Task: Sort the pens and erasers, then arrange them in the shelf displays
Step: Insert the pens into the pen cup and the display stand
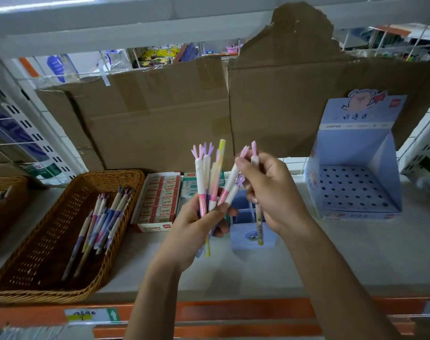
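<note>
Both hands hold pastel pens above the shelf [331, 256], between a wicker basket and a blue display box.

The left hand [196, 229] grips a fanned bundle of pens [209, 185], their leaf-shaped tops pointing up. The right hand [270, 192], just beside it, curls its fingers around a single pen [259, 227] held nearly upright, and its fingertips meet the bundle's rightmost pen. More pens [103, 217] lie loose in the wicker basket [25, 285] at left. Boxes of erasers [157, 200] sit next to the basket. The blue display box [351, 187], with its perforated tray, stands at right against the cardboard backing [160, 114].
</note>
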Demonstrator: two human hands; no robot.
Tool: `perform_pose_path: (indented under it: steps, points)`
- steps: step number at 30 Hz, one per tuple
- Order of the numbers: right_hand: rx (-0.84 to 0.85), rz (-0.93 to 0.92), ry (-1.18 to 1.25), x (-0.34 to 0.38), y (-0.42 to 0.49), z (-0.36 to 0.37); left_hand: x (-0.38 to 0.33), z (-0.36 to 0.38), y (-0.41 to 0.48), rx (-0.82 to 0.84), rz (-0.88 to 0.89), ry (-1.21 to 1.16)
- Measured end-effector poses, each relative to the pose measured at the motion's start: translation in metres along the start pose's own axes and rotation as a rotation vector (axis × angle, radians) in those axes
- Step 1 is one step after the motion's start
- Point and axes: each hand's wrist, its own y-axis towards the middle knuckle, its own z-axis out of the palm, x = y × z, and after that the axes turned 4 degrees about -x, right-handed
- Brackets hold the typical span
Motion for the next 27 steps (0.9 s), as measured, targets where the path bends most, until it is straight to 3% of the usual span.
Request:
perform_pose_path:
  steps: [6, 10, 13, 15, 18, 27]
  points:
    - [-0.200, -0.061, 0.212, 0.015, 0.011, -0.011, 0.009, -0.007, -0.001, -0.027, -0.079, 0.090]
    - [-0.203, -0.085, 0.300, 0.018, 0.011, -0.012, 0.006, -0.003, 0.000, -0.057, -0.056, 0.024]
    - [-0.085, -0.026, 0.126, 0.015, 0.007, -0.006, 0.009, 0.003, 0.005, -0.099, 0.003, 0.053]
    - [0.000, -0.029, -0.075, 0.009, 0.006, 0.002, 0.010, 0.006, 0.009, -0.132, 0.153, 0.201]
    - [0.116, 0.003, -0.194, -0.002, 0.006, 0.013, 0.008, 0.010, 0.012, -0.105, 0.313, 0.307]
    - [0.110, 0.096, -0.186, -0.014, 0.016, 0.010, 0.002, 0.020, 0.012, -0.131, 0.061, 0.007]
